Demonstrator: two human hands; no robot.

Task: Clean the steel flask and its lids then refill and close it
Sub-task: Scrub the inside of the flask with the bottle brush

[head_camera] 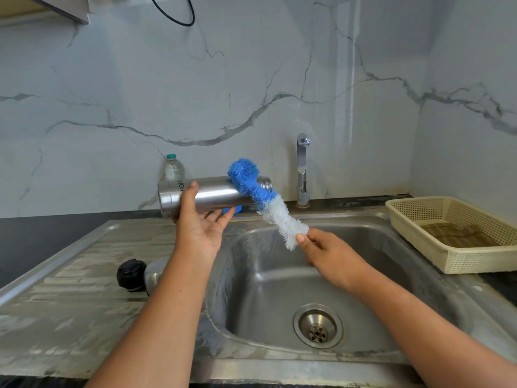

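Over sink (pixel 363 275): SS flask (pixel 212 194), bristly brush (pixel 279 214)

Kitchen corner, soft even light
White grey-veined marble wall (pixel 112 79) on two sides; dark counter (pixel 42 239) below; steel sink (pixel 265 289) with draining board; chrome tap (pixel 302 169) behind it; cream basket (pixel 458 261) at right; black cable (pixel 179 15) hanging above.

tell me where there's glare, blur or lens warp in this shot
Head view: wide-angle warp bows the sink rim; a bright glare streak runs down the marble wall right of the tap; soft highlights on the steel flask; brush bristles slightly soft.
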